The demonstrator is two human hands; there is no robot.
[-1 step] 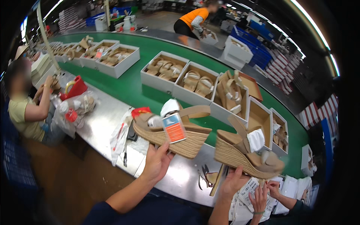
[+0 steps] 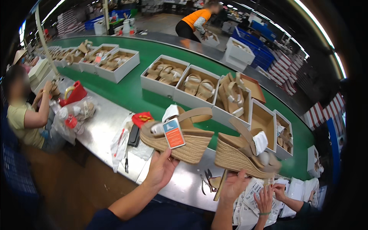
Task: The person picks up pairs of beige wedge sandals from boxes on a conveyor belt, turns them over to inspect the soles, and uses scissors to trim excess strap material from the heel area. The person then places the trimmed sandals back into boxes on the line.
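Note:
My left hand holds a tan wedge sandal from below, fingers under its braided sole. A blue-and-orange tag hangs on its side, and white wrapping covers part of the straps. In my right hand rests a matching wedge sandal, gripped under the sole, its toe pointing right. White padding wraps its strap. Both sandals are held above the metal worktable, heels facing each other with a small gap between.
Open shoe boxes with sandals line the green belt; one box shows a bare inside. Pliers, a black phone and a red pouch lie nearby. A co-worker's hands handle label sheets at right.
The right sandal has shifted a little left and the left one slightly right, bringing them closer together. More of the black phone shows. Both hands keep their hold.

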